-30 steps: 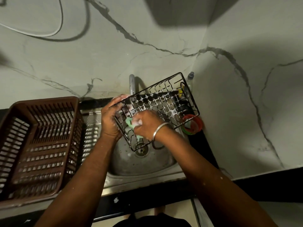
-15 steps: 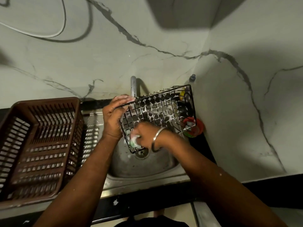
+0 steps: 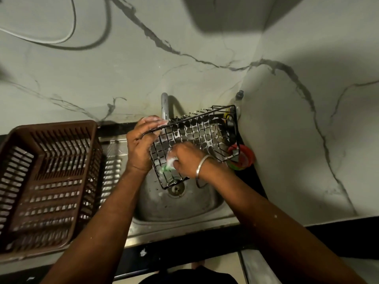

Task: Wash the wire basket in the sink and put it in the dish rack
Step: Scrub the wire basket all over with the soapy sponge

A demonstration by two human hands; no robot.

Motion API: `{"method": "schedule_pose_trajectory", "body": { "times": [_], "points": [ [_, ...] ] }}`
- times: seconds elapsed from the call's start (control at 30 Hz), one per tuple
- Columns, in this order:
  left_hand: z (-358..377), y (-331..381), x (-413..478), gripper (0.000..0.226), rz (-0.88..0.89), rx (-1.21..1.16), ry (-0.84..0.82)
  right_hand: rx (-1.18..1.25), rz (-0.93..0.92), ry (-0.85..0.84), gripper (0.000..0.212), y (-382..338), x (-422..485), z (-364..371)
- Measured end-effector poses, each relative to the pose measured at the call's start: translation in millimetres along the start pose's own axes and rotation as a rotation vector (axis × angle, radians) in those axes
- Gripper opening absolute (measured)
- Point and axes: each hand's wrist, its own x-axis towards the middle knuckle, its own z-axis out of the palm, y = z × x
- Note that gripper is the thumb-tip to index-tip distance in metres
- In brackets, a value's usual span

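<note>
A: Where's the wire basket (image 3: 196, 138) rn?

B: Up over the sink (image 3: 184, 208), tilted, w/ its low corner just above the drain (image 3: 176, 188). Prob so the suds drip into the bowl, not onto the counter.

A: Hands?

B: Left hand (image 3: 141, 144) has its fingers curled round the top-left rim wire, bracing the basket w/ the mesh turned toward the person. Right hand (image 3: 186, 160) is closed round a soapy green scrubber (image 3: 168, 163), pressed on the mesh near the lower-left end.

A: Why hold it that way?

B: One hand anchors so the other can push hard w/o the basket swinging, I'd guess.

A: Rack?

B: Brown dish rack (image 3: 55, 125) sits on the drainboard just left of the sink, so it's a short carry.

A: Stage?

B: Looks mid-scrub: foam on the wires, can't see water from the tap (image 3: 164, 103). Rinse + racking not yet done. Soapy wire could slip, so grip matters.
</note>
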Motion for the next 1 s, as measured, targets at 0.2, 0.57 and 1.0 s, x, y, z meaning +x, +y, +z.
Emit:
{"method": "schedule_pose_trajectory", "body": {
  "times": [0.2,0.57,1.0],
  "points": [
    [-3.2,1.1,11.1,0.047,0.024,0.034,-0.02,0.138,-0.038,-0.152,0.03,12.7,-9.3,-22.3],
    [-9.7,-0.1,7.9,0.047,-0.019,0.033,-0.012,0.022,-0.016,-0.09,0.03,24.1,-4.0,-16.9],
    [-11.8,8.8,13.1,0.045,0.003,0.058,-0.053,-0.059,0.07,0.153,0.028,43.9,0.0,-14.6]
  ]
}}
